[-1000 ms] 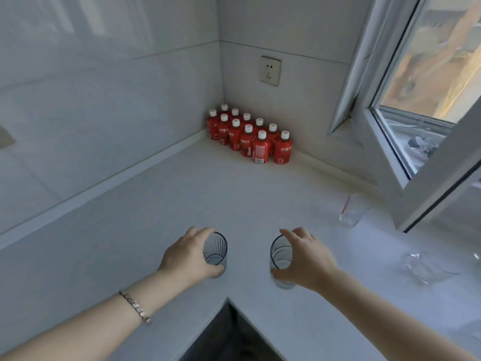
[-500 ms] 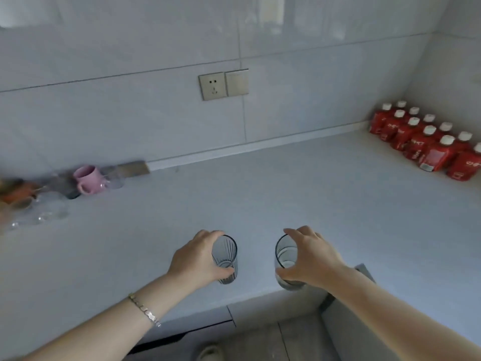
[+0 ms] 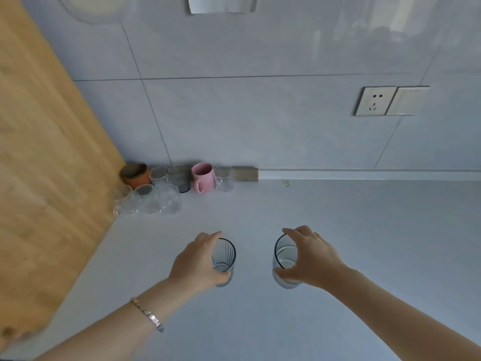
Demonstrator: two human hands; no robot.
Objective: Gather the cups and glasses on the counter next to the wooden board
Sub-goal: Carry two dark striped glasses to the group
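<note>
- The pale grey counter [image 3: 351, 230] is taking up most of the view. A wide bare stretch is lying between the hands and the back wall, and more is running off to the right.
- The big light wooden board [image 3: 46, 178] is filling the left side. Its long edge is slanting down from the wall and cutting back toward the lower left corner.
- The grey tiled wall [image 3: 260, 113] is closing off the back, with a low strip running along the counter's rear edge.
- The bunch of cups and glasses is sitting packed into the corner where board edge and wall are meeting: a terracotta-orange cup [image 3: 135, 175] touching the board, clear glasses [image 3: 153, 204] in front of it, a smoky dark glass [image 3: 181, 178], a pink ceramic mug [image 3: 202, 176] and one small clear glass [image 3: 224, 178] on the right end.
- The left hand [image 3: 197, 259] is wrapping its fingers and thumb around a ribbed clear tumbler [image 3: 225, 259], well apart from the bunch.
- The right hand [image 3: 312, 259] is gripping a plain dark-rimmed clear tumbler [image 3: 285, 261] from the side. An open gap is sitting between the two tumblers. I can't tell if their bases are touching the counter.
- A white wall socket [image 3: 374, 101] is sitting up on the right.
- A metal link bracelet [image 3: 147, 313] is hanging on the left wrist.
</note>
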